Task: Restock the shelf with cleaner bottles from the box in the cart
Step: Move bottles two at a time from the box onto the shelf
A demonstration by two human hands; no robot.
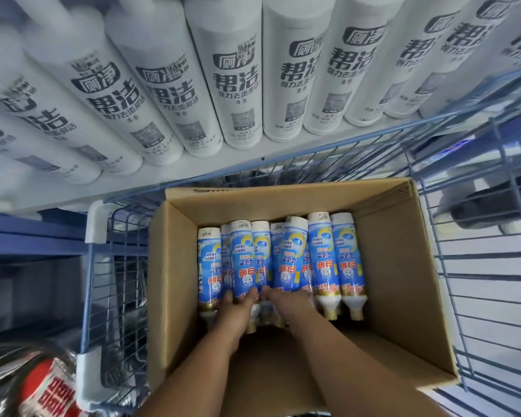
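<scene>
Nearest, bottom left: a blurred red-and-white pkg (pixel 47 389) w/ dark shiny wrap, outside the cart. Both forearms reach down from the bottom edge into the cardboard box (pixel 400 266), which sits inside the blue wire cart (pixel 478 266). Left hand (pixel 238 305) grips the neck end of one blue-labelled cleaner bottle (pixel 242 263), fingers curled round it. Right hand (pixel 286 299) lies on the neck ends of the bottles just beside it; fingertips are hidden among them, so can't tell if it's grasping one or only touching. The bottles lie in a row across the box's far half, white bases toward the shelf, yellow-tipped nozzles toward the person (labels read upside down from here). Two bottles at the right end (pixel 336 260) lie apart from both hands. Near half of the box shows bare cardboard floor. Beyond the cart's far rim, the white shelf (pixel 73 191) carries a packed row of tall white bottles (pixel 238 79) w/ dark lettering, bases at the shelf's front edge. Far right, thru the wire, a blurred dark-and-white shape on the floor, unclear what.
</scene>
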